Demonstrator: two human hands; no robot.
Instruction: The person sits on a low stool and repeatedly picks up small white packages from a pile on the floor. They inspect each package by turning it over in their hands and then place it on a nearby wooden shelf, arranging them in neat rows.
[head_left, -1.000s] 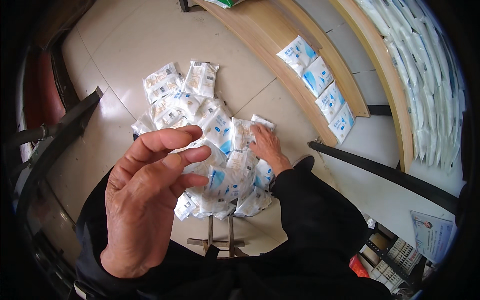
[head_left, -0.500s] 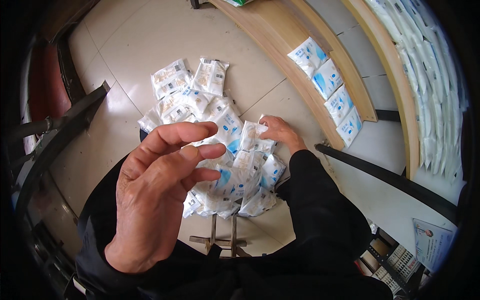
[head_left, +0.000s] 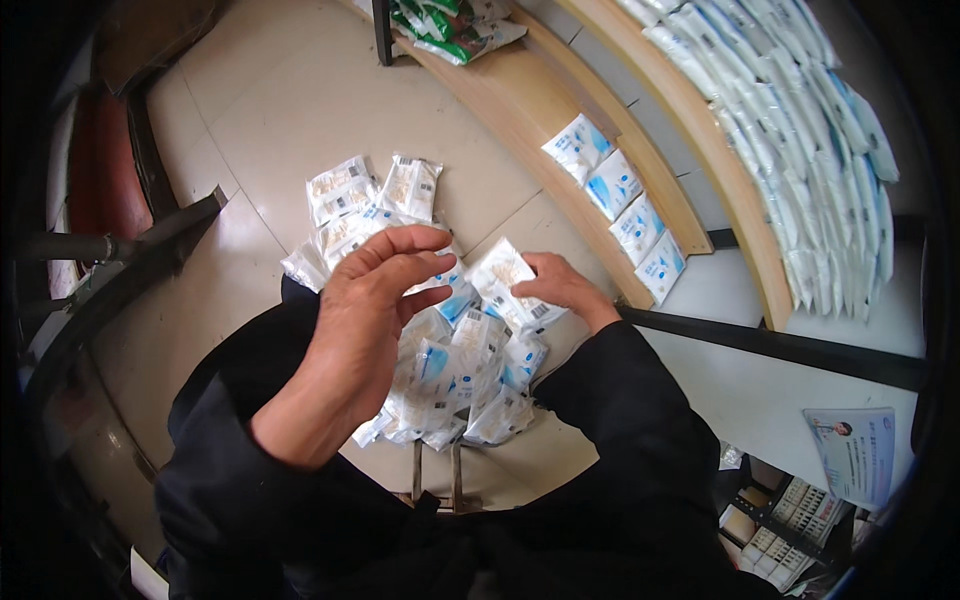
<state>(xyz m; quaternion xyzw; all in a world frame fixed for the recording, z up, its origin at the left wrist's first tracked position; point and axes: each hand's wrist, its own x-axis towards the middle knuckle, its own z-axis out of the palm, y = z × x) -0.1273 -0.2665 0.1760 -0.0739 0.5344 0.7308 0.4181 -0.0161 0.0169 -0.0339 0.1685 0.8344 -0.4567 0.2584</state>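
Note:
My right hand (head_left: 566, 288) grips the edge of a flat white plastic packet (head_left: 498, 275), thumb and fingers pinching its right side. The packet is tilted, with a printed back and a barcode toward me. My left hand (head_left: 358, 318) hovers over the loose pile, its fingers curved but apart and holding nothing. Under both hands lies a heap of similar white packets (head_left: 430, 385) with blue and beige print, partly hidden by my left hand. Further off in the heap, one packet (head_left: 410, 187) lies beside another packet (head_left: 340, 190).
To the right, several packets (head_left: 612, 185) stand in a row on a wooden shelf (head_left: 500, 95). Beyond is a dense stack of white packets (head_left: 800, 170). Green bags (head_left: 455, 25) lie at the top. Dark metal bars (head_left: 780, 345) run at right, another frame (head_left: 180, 240) at left.
My right hand has lifted a packet off the heap and tilted it. My left hand has moved right and slightly away from me, still with nothing in it. The view has shifted.

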